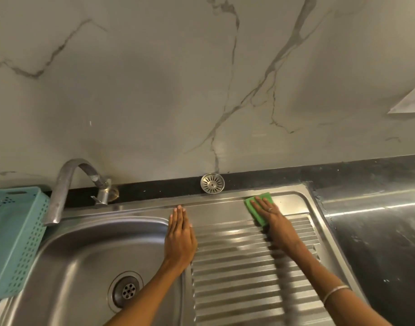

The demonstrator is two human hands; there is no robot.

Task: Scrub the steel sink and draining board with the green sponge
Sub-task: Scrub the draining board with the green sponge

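Observation:
A steel sink bowl (pixel 84 260) with a round drain (pixel 128 290) lies at the lower left. To its right runs the ribbed draining board (pixel 237 274). The green sponge (pixel 253 207) lies flat at the far right end of the board, near its back rim. My right hand (pixel 271 216) presses flat on top of the sponge, fingers spread and pointing away from me. My left hand (pixel 179 234) rests palm down, fingers together, on the steel strip between bowl and board, holding nothing.
A curved steel tap (pixel 67 184) arches over the bowl's back left. A teal perforated basket (pixel 13 236) sits at the left edge. A loose round sink strainer (pixel 212 183) leans against the marble wall behind the board. Dark worktop (pixel 378 220) extends to the right.

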